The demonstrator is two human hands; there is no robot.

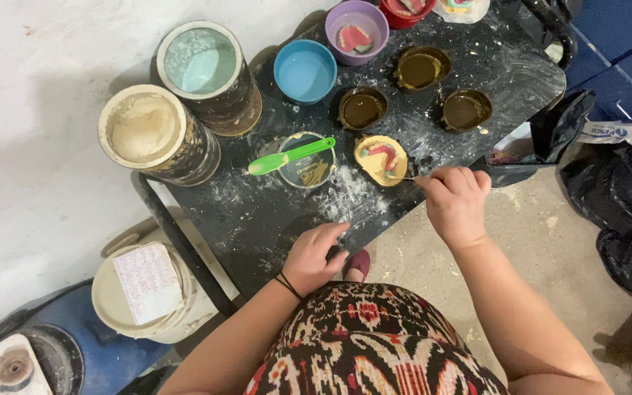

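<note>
My right hand (455, 201) grips a thin tool (407, 178) whose tip touches a brass-coloured round flask (379, 159) filled with yellowish plaster around a pink and green denture. My left hand (314, 256) rests fingers-down on the near edge of the dusty black table (257, 219), holding nothing. Just left of the flask stands a small bowl (307, 162) of mixed plaster with a green spatula (290, 156) lying across it.
Three empty brass flasks (418, 69) sit further back, with a blue bowl (305, 71) and a purple bowl (357, 29) holding a denture. Two large powder tubs (156, 132) stand at the left. A white lidded bucket (144, 292) is below, black bags (608, 183) at the right.
</note>
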